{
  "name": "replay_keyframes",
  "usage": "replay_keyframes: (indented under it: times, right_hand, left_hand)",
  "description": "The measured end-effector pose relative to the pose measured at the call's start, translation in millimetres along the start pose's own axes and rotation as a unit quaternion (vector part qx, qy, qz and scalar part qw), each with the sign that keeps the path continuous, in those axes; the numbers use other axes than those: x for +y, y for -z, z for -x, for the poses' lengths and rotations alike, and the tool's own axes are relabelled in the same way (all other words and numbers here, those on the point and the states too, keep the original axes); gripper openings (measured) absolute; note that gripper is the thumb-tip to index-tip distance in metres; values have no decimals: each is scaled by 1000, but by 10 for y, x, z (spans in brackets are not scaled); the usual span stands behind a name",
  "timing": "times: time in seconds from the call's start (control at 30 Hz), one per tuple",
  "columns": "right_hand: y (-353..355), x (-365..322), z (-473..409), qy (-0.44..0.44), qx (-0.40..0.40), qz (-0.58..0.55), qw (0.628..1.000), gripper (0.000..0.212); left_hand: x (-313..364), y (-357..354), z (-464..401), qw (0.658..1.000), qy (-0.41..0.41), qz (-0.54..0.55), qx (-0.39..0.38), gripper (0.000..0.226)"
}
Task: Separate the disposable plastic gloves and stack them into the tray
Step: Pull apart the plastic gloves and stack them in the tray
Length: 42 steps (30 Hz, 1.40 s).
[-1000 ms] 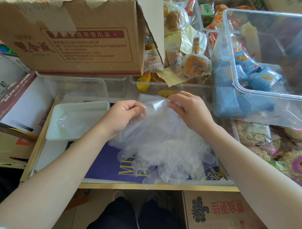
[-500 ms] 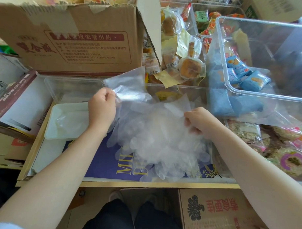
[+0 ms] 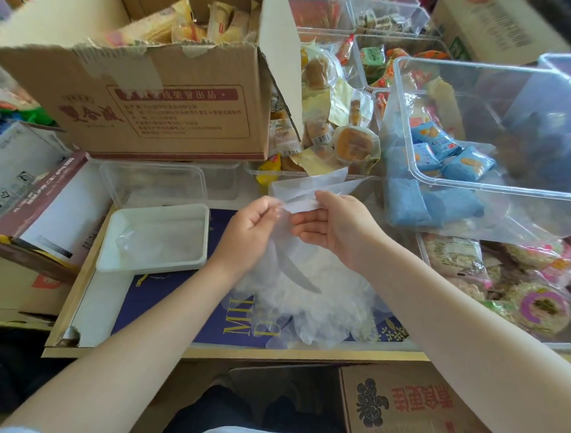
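Observation:
A heap of clear disposable plastic gloves (image 3: 310, 301) lies on a dark blue flat box (image 3: 184, 306) in front of me. One clear glove (image 3: 306, 188) is lifted above the heap, its cuff end sticking up. My left hand (image 3: 251, 234) pinches its left edge and my right hand (image 3: 338, 228) grips its right edge, the two hands close together. To the left sits the white tray (image 3: 115, 239), with at least one clear glove (image 3: 160, 241) lying flat inside it.
A clear lidded container (image 3: 156, 182) stands behind the tray. A big cardboard box (image 3: 159, 95) of snacks rises at the back left. Clear bins (image 3: 494, 133) with blue snack packets stand at the right, wrapped cakes (image 3: 354, 144) in the middle back. Another carton (image 3: 413, 412) sits below the table edge.
My left hand, which had swung a glove left toward the tray, has come back to the middle. Both hands now meet on one glove held above the heap.

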State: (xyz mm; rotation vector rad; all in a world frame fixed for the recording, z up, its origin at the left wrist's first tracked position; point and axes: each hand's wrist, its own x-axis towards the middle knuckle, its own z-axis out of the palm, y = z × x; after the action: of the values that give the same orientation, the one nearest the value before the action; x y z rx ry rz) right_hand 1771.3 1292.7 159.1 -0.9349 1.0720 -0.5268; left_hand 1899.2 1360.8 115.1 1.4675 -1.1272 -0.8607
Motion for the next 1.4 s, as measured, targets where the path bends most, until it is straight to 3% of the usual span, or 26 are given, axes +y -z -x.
replay_keyframes:
  times: [0.2, 0.3, 0.37, 0.43, 0.5, 0.57, 0.6, 0.7, 0.73, 0.8, 0.87, 1.07, 1.13, 1.2, 1.23, 1.3, 1.4]
  right_hand:
    - [-21, 24, 43, 26, 22, 35, 999, 43]
    - [45, 71, 42, 26, 21, 35, 999, 49]
    - [135, 160, 39, 71, 49, 61, 994, 34]
    - [274, 252, -6, 137, 130, 110, 976, 10]
    - [440, 312, -80, 134, 156, 143, 968, 48]
    - [552, 312, -147, 84, 99, 121, 984, 83]
    - [597, 316, -183, 73, 48, 104, 991, 85]
    - [661, 237, -196, 64, -63, 64, 994, 35]
    - [673, 221, -199, 53, -93, 41, 993, 30]
    - [674, 237, -221, 35, -133, -1, 991, 21]
    - [651, 328, -296, 35, -112, -13, 993, 7]
    - [514, 717, -600, 42, 8, 42, 998, 18]
    - [476, 792, -676, 70, 29, 81, 994, 36]
    - [478, 828, -756, 148, 40, 209, 966, 56]
    - [482, 824, -798, 189, 42, 293, 936, 56]
    - [492, 809, -894, 250, 36, 400, 881, 42]
    - [456, 793, -1036, 291, 28, 457, 840, 21]
  left_hand:
    - [68, 25, 79, 998, 6, -9, -65, 29]
    - [32, 7, 55, 997, 2, -57, -47, 6]
    - [50, 2, 53, 999, 19, -18, -32, 17]
    - [102, 24, 51, 997, 48, 39, -43, 17]
    - [143, 68, 52, 992, 58, 87, -73, 14]
    - [168, 124, 49, 983, 64, 135, -105, 19]
    - [169, 154, 40, 977, 73, 162, -120, 20]
    - [141, 226, 0, 963, 99, 204, -142, 18]
    - [110, 242, -14, 963, 115, 203, -136, 17]
    - [2, 258, -43, 966, 154, 175, -116, 18]
    - [-167, 259, -68, 972, 179, 104, -112, 18]
    - [-626, 262, -169, 962, 200, -110, -152, 18]
    - [-677, 279, -206, 960, 188, -134, -156, 17]
    - [-707, 310, -239, 961, 177, -128, -167, 19]
    - [-731, 331, -256, 961, 169, -131, -174, 20]
    - [-780, 371, -289, 961, 154, -135, -185, 22]
    - [-900, 397, -346, 967, 141, -111, -178, 22]
